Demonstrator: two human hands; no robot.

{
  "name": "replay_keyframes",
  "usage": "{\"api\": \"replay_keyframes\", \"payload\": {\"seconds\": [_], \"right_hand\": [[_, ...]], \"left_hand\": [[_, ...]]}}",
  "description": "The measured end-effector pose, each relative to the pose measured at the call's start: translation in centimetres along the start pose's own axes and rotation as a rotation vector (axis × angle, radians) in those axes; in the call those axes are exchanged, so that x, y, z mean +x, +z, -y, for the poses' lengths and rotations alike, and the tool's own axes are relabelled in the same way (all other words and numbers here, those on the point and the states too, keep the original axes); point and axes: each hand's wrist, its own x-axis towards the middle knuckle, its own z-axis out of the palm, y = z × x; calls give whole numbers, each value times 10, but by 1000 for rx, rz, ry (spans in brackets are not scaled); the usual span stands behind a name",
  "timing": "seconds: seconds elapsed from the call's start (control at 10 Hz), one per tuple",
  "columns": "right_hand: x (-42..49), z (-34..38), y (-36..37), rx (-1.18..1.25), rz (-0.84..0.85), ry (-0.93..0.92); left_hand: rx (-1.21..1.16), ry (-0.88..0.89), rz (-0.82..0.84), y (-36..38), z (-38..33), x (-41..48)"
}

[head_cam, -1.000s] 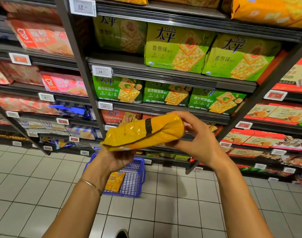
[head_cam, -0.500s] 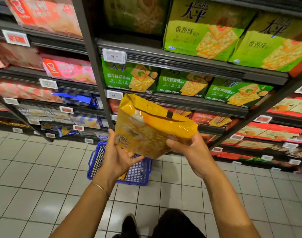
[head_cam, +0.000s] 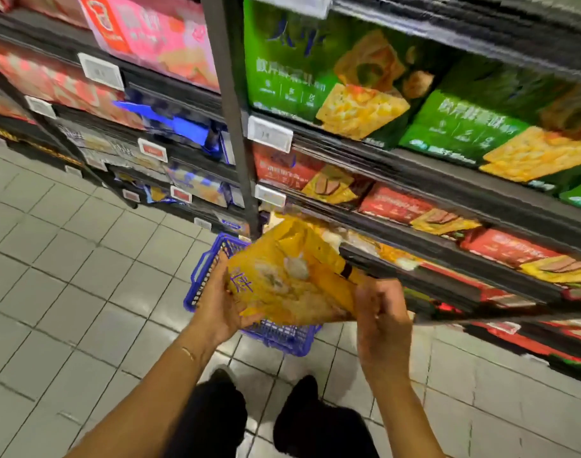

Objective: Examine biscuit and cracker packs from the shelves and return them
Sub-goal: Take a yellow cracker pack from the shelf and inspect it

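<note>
Head view: left hand (head_cam: 221, 304), right hand (head_cam: 380, 314) grip yellow cracker pack (head_cam: 292, 285).

Single view only; no second view to share scene with. Head-worn wide-angle camera, aimed forward and steeply down. Wearer's black-clad legs (head_cam: 269, 421) at bottom centre, grey tiled floor (head_cam: 68, 292) lower left. Both bare forearms enter from the bottom edge and meet near frame centre, close to lens. Dark metal shelving (head_cam: 414, 166) runs diagonally across the top and right, very near, with the green cracker boxes (head_cam: 315, 71) large. Straight edges bow toward the borders. Frame blurred, worst on the right.
</note>
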Motion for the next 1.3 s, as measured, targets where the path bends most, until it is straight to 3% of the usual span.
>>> {"api": "replay_keyframes", "payload": {"seconds": [0.2,0.3,0.4,0.5,0.7,0.8,0.9,1.0,1.2,1.3], "right_hand": [[22,-214,94,-240,102,212],[25,-324,148,-310,94,321],[31,-425,198,-208,111,454],[42,-525,236,-264,271,635],[73,-642,297,-699,550,629],[73,-610,295,-663,666,670],[70,-537,269,-203,427,788],[60,-402,233,224,268,784],[35,-137,139,377,293,663],[26,-24,79,372,237,605]], "left_hand": [[54,-57,-189,-80,43,168],[143,36,-179,-112,50,250],[316,172,-249,-142,54,332],[587,219,-288,-169,64,408],[735,70,-269,-215,105,517],[770,94,-268,-218,108,514],[673,156,-281,-193,91,450],[544,202,-138,-150,56,335],[458,428,88,-63,-31,60],[454,471,104,-24,-79,-51]]}}
